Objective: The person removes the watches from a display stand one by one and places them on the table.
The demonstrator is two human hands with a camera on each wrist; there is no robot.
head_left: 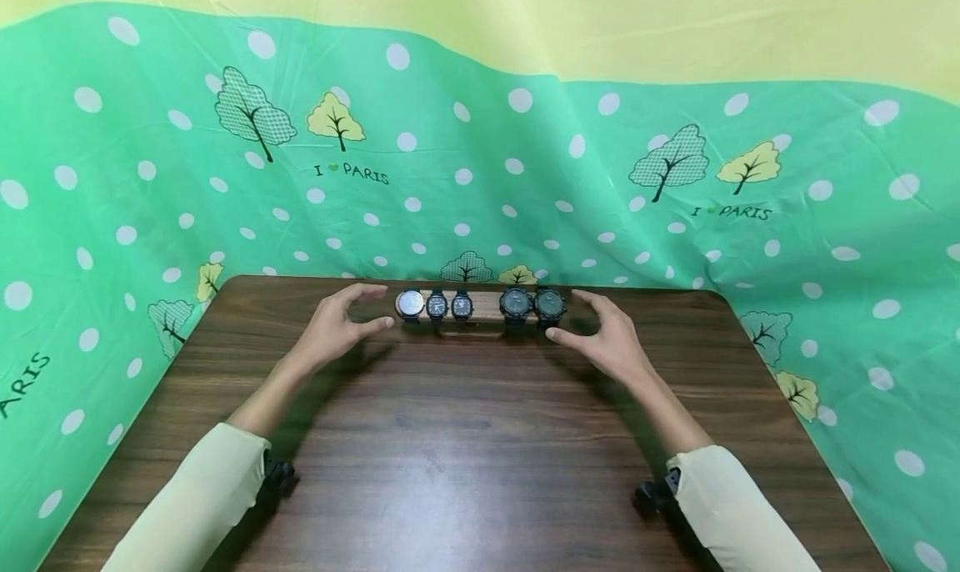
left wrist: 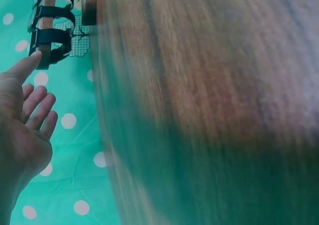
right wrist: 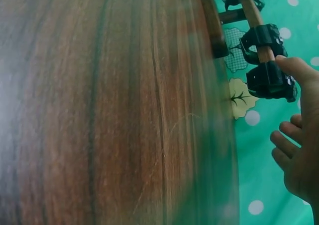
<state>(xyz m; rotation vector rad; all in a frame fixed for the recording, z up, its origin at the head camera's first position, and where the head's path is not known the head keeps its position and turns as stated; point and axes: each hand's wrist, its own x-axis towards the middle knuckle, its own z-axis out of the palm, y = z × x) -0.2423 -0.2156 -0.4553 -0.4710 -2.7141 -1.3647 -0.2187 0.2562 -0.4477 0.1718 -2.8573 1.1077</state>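
Observation:
A wooden watch stand (head_left: 488,307) stands near the table's far edge, its bar carrying several wristwatches. Three sit toward the left, the outermost a watch with a pale, shiny dial (head_left: 411,303). Two bulky black watches (head_left: 533,304) are strapped on the right part, with bare wood between the groups. My left hand (head_left: 339,326) is spread beside the left end, thumb and fingers apart; in the left wrist view its thumb tip (left wrist: 35,58) is right at the end watch. On the other side my right hand (head_left: 609,338) is spread likewise, its thumb (right wrist: 294,68) overlapping the outermost black watch.
The dark wood-grain table (head_left: 435,439) stretches from the stand toward me. Behind it hangs a green cloth (head_left: 420,155) with white dots and printed trees, also running down both sides. Small black wrist cameras (head_left: 279,477) sit at both sleeve cuffs.

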